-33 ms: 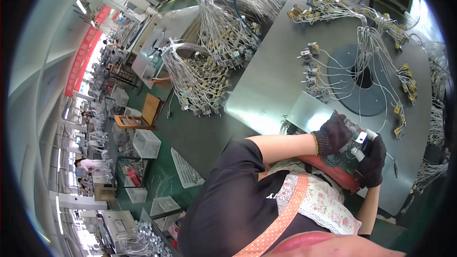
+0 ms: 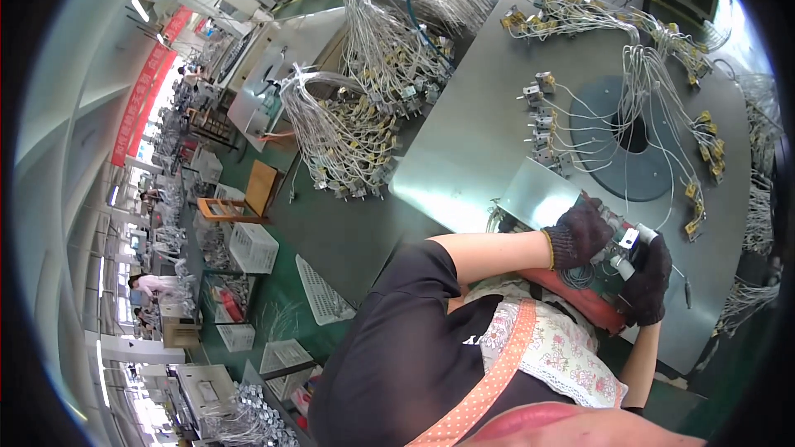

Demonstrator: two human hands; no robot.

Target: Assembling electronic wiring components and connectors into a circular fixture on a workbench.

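Our gloved hands at the metal worktable [image 2: 464, 157]

Our left hand [image 2: 577, 233] and right hand [image 2: 648, 275] together clamp a small white connector [image 2: 627, 242] (wires trailing).

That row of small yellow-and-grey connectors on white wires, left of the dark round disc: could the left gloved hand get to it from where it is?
Probably yes: the connector row lies on open grey metal tabletop beyond the left gloved hand, nothing between, though that hand now touches a small white part.

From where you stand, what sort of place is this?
Most likely a wire-harness assembly factory. A large grey metal worktable carries white wires ending in yellow connectors, thick bundles of similar wires hang beside it, and the person's dark-gloved hands, left hand and right hand, hold a small connector part.
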